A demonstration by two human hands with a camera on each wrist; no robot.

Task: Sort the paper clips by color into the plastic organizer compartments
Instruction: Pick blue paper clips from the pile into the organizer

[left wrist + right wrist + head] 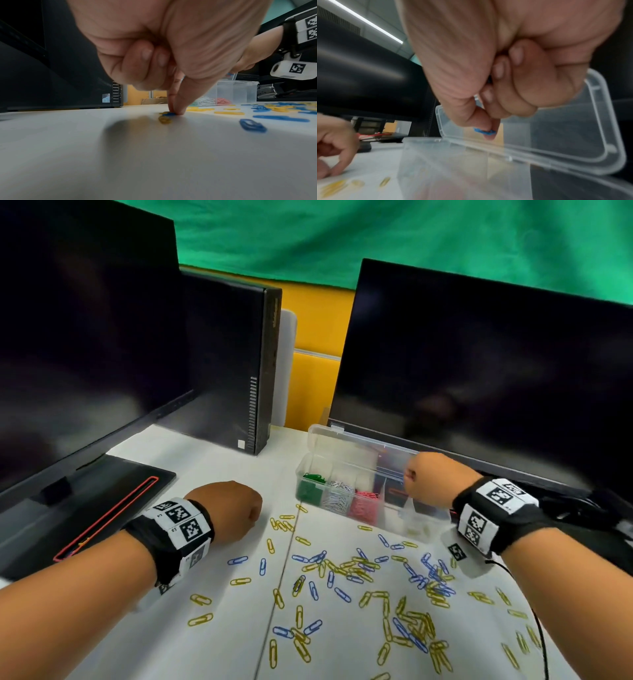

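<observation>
A clear plastic organizer stands with its lid open; its left compartments hold green, white and red clips. My right hand hovers over a compartment further right, thumb and forefinger pinching a blue clip above the organizer. My left hand is down on the white table to the left of the organizer, its other fingers curled in. Its thumb and forefinger pinch a blue clip lying against a yellow clip. Several blue and yellow clips lie scattered in front.
Two dark monitors stand at the back left and right, with a black computer tower between them. A black monitor base lies at the left. A black cable runs down the right side of the table.
</observation>
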